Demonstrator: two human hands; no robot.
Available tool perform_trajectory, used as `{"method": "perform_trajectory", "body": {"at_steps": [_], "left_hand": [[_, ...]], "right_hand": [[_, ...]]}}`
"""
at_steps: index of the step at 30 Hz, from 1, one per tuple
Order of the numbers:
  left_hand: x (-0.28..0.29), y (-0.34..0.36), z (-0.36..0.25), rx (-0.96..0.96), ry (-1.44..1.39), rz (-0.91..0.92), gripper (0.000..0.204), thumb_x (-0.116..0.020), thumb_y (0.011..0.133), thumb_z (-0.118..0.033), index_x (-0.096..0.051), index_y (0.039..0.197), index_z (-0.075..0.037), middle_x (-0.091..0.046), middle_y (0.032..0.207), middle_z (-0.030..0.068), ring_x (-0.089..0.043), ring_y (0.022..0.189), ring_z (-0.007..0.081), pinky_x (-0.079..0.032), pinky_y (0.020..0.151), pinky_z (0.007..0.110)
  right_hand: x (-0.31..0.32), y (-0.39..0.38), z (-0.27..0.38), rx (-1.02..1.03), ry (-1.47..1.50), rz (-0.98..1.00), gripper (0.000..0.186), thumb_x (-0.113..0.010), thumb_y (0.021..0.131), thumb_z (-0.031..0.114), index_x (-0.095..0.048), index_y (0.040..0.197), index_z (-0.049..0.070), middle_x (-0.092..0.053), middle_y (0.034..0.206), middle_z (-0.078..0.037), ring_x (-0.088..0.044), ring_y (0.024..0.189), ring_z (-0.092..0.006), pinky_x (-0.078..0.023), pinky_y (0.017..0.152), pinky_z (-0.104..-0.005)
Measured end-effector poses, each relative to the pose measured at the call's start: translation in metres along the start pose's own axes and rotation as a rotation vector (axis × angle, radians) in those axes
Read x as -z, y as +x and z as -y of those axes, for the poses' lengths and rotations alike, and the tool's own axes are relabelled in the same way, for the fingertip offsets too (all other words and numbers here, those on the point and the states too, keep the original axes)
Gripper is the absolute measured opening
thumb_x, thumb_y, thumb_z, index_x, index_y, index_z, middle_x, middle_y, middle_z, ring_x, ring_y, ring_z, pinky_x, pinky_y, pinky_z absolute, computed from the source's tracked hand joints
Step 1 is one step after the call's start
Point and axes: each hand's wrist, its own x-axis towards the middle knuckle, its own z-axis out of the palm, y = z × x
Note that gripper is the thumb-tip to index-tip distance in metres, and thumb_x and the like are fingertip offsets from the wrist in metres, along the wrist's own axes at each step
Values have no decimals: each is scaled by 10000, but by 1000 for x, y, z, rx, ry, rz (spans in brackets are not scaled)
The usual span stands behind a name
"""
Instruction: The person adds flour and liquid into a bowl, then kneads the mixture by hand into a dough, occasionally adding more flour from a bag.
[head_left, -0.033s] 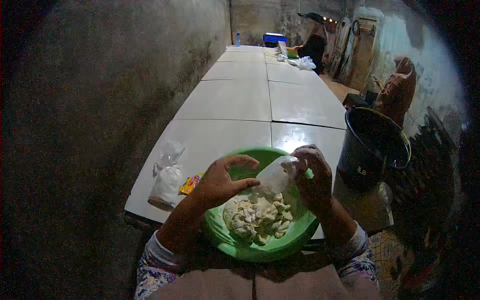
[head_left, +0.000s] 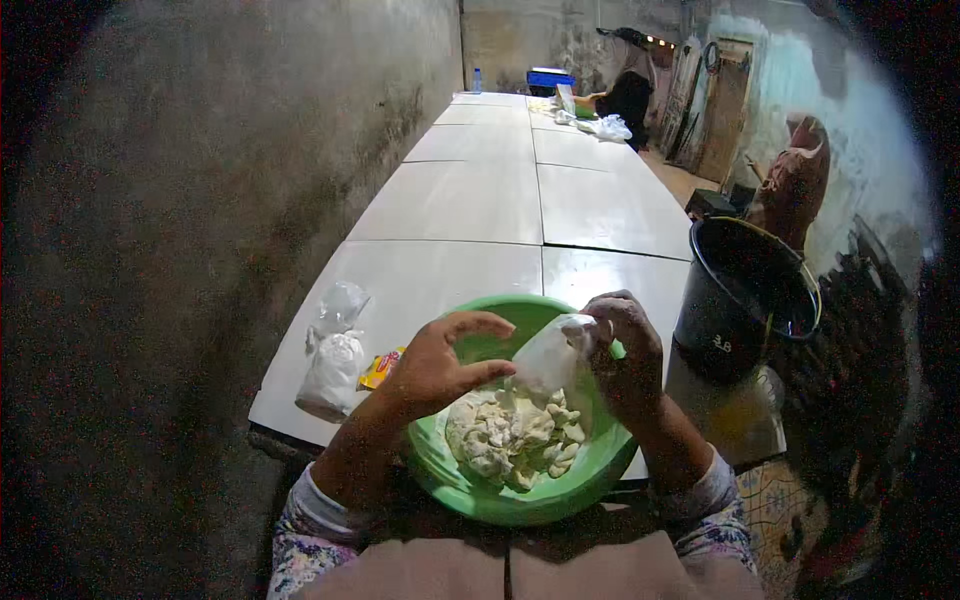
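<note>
My right hand [head_left: 628,350] grips the top of a small clear plastic bag [head_left: 546,358] above a round green basin [head_left: 440,475]. The bag tilts, its lower end toward my left hand. My left hand [head_left: 440,365] hovers over the basin's left rim, thumb and fingers spread apart around a gap, with nothing in it. Pale, lumpy pieces [head_left: 515,435] dusted with white powder lie in the basin; what they are I cannot tell. Left of my left hand lie a bag of white powder [head_left: 333,370] and a small yellow-and-red packet [head_left: 380,368].
A long white tiled table [head_left: 450,200] stretches away along a grey wall. To the right stands a tall black bucket [head_left: 735,310]. Plastic bags [head_left: 608,127], a blue box [head_left: 550,77] and a bottle [head_left: 477,80] are at the far end. Two people stand beyond, on the right.
</note>
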Motion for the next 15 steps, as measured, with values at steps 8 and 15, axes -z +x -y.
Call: {"method": "perform_trajectory", "body": {"at_steps": [8, 15], "left_hand": [[-14, -3, -3, 53, -208, 190, 779, -789, 742, -251, -376, 1376, -63, -456, 1342, 189, -460, 1234, 285, -364, 1051, 403], [-23, 6, 2, 61, -171, 100, 245, -721, 804, -179, -664, 954, 6, -684, 897, 68, -616, 838, 126, -480, 802, 297]], "right_hand": [[-1, 2, 0, 114, 57, 56, 291, -734, 729, 10, -482, 873, 28, -547, 879, -132, -568, 768, -213, -490, 652, -296], [15, 7, 4, -9, 213, 267, 341, -710, 696, -49, -485, 942, 22, -558, 985, -136, -565, 883, -226, -486, 772, -328]]}}
